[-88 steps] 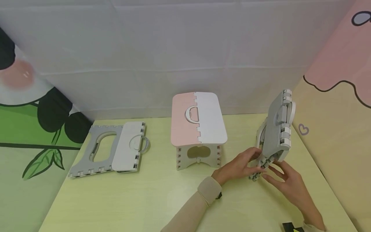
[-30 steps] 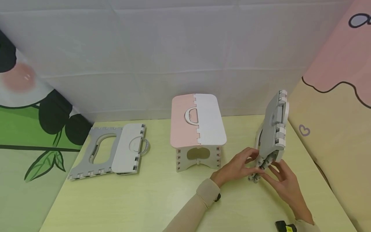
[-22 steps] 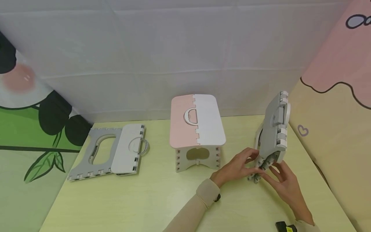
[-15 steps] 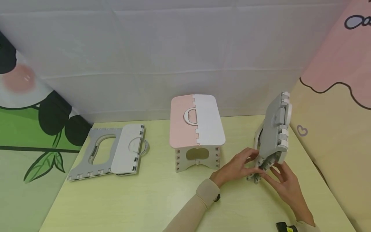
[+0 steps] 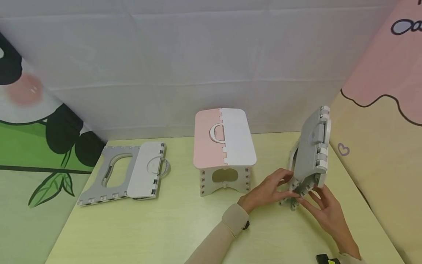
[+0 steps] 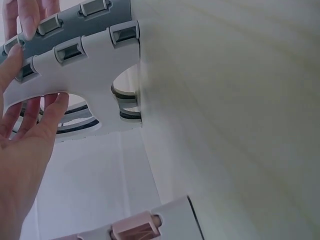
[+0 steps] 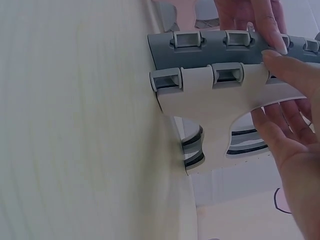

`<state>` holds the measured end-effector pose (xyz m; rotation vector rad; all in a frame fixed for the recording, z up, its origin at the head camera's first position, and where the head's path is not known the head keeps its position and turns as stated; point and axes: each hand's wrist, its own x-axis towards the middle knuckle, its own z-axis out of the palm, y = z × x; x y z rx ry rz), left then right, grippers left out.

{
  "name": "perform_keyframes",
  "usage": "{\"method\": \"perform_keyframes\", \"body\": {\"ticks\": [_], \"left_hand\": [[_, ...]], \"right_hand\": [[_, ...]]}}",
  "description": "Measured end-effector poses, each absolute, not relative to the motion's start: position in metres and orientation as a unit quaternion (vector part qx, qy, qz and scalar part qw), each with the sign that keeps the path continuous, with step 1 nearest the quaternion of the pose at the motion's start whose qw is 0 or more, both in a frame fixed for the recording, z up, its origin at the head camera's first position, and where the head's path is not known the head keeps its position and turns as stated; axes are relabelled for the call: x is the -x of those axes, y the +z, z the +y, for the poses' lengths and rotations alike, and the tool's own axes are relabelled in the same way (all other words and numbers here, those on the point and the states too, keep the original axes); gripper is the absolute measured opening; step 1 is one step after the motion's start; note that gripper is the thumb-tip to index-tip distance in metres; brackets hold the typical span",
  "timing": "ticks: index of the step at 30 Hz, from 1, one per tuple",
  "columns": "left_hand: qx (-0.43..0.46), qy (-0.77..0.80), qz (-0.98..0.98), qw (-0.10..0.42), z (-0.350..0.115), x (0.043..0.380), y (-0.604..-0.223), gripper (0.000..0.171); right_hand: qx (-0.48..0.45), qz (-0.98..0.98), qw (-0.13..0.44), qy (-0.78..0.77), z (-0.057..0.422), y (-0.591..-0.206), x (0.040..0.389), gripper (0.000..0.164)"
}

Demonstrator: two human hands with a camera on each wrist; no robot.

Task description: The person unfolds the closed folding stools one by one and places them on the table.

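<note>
At the right of the table, a grey folding step stool stands on its side, partly unfolded, with its hinged leg panels slightly apart. My left hand grips the near end of its left panel. In the left wrist view, the fingers of that hand pass through the cutout in a pale leg panel, thumb on the hinged edge. My right hand grips the opposite panel; the right wrist view has its fingers in the cutout and thumb over the edge. The stool's far side is hidden.
An unfolded pink and white step stool stands upright at the middle of the table. On the left lies a folded grey and white stool with its handle out. A white cloth wall rises behind; patterned panels flank both sides.
The grey stool's leg panels have spread a little further apart at the near end. Both hands keep their hold in nearly the same place. The other two stools have stayed put.
</note>
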<state>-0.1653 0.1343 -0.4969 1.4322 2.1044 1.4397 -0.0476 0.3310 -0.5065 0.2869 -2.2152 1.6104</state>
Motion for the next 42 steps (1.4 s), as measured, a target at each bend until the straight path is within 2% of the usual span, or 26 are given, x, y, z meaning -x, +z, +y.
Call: {"method": "perform_keyframes", "body": {"ticks": [9, 20, 26, 42], "left_hand": [[-0.482, 0.502, 0.708, 0.117, 0.133, 0.166, -0.497, 0.056], [-0.485, 0.51, 0.702, 0.108, 0.131, 0.168, -0.499, 0.054], [-0.483, 0.52, 0.697, 0.107, 0.13, 0.168, -0.499, 0.052], [-0.503, 0.51, 0.695, 0.068, 0.128, 0.169, -0.5, 0.053]], "right_hand": [[-0.075, -0.817, 0.179, 0.544, 0.336, -0.505, 0.045, 0.094], [-0.083, -0.808, 0.171, 0.557, 0.342, -0.508, 0.043, 0.095], [-0.079, -0.807, 0.177, 0.558, 0.343, -0.509, 0.041, 0.091], [-0.079, -0.806, 0.187, 0.556, 0.347, -0.507, 0.035, 0.087]]}}
